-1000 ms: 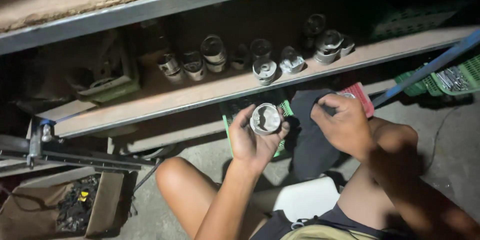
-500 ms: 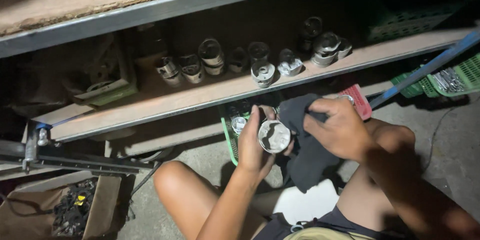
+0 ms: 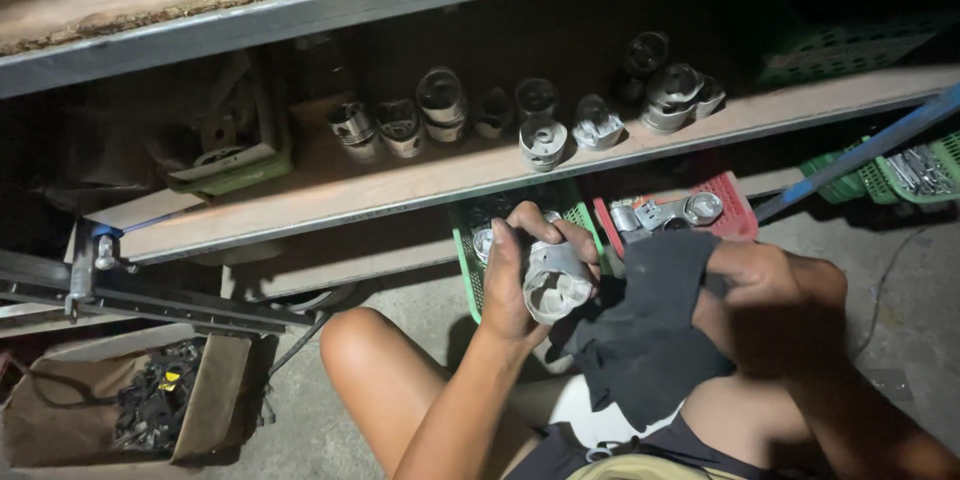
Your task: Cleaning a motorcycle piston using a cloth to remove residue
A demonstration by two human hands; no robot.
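Low wooden shelf (image 3: 300, 202) behind; left hand (image 3: 515, 275) grips a metal piston (image 3: 556, 280), right hand (image 3: 760, 290) clutches a dark rag (image 3: 645, 335): wiping step, rag must meet piston.

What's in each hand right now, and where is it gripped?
The left hand holds a metal piston by its side wall, open end toward the camera. The right hand grips a dark cloth by its upper edge.
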